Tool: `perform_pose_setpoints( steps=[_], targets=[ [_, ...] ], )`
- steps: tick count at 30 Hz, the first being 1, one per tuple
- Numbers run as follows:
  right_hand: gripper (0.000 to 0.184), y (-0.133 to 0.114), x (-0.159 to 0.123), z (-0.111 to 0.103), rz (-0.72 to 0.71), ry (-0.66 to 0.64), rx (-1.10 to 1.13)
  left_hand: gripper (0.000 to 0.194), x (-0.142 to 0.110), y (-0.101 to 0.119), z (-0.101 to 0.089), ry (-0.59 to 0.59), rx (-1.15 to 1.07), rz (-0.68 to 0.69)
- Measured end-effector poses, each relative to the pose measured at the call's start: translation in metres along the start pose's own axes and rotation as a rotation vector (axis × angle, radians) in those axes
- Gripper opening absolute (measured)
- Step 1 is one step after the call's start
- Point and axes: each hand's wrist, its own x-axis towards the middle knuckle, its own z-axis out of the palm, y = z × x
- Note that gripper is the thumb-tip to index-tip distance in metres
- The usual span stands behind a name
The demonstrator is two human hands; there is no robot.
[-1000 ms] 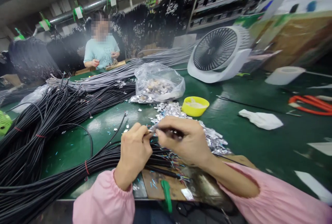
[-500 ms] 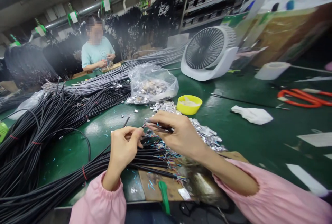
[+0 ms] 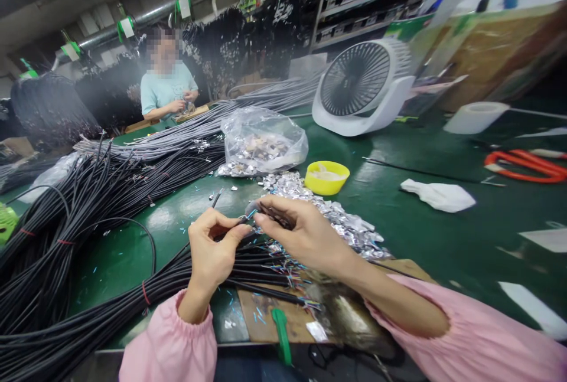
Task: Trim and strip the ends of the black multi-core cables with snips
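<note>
My left hand (image 3: 212, 249) pinches a black cable (image 3: 243, 219) between thumb and forefinger, close to its end. Thin wires (image 3: 251, 214), one of them light blue, stick out of that end toward my right hand. Closed around a dark slim tool (image 3: 279, 216), my right hand (image 3: 310, 234) has its fingertips right at the wires; the tool's exact kind is hidden by the fingers. Below both hands lies a bundle of black cables (image 3: 177, 273) with stripped, coloured wire ends (image 3: 295, 273). Silvery foil pieces (image 3: 349, 228) are heaped beyond my right hand.
A clear plastic bag (image 3: 266, 140) of foil pieces and a yellow dish (image 3: 326, 178) stand farther back. A white fan (image 3: 363, 87), orange-handled scissors (image 3: 522, 166) and a white cloth-like piece (image 3: 438, 195) are to the right. More black cables (image 3: 66, 234) fill the left. A person (image 3: 166, 90) works opposite.
My right fingers have shifted slightly around the tool, and the light blue wire now shows at the cable end. The whole view has drifted a little.
</note>
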Motion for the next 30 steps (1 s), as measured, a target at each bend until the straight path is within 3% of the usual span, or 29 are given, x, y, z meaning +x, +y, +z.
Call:
perform_pose_setpoints(
  steps=[6,10,14,18,25,30],
  targets=[
    [0.022,0.0005,0.0018,0.0014,0.261,-0.083,0.247,0.017,-0.0036,-0.0033,0.0,0.133,0.333,0.443],
    [0.024,-0.0006,0.0027,0.001,0.342,-0.013,0.311,0.019,-0.0053,-0.0056,-0.0008,0.197,0.467,0.592],
    [0.023,-0.0047,0.0046,-0.0002,0.352,0.076,0.213,0.019,-0.0066,-0.0083,-0.0009,0.201,0.537,0.687],
    [0.021,-0.0056,0.0033,0.0011,0.292,0.121,0.146,0.019,-0.0087,-0.0097,0.0011,0.203,0.567,0.718],
    [0.022,-0.006,-0.0034,0.0062,0.043,0.119,-0.001,0.013,-0.01,-0.0036,0.0018,0.276,0.604,0.634],
    [0.023,-0.0051,0.0014,0.0033,0.159,0.201,0.114,0.017,-0.0096,-0.0047,0.0015,0.248,0.586,0.684]
  ],
)
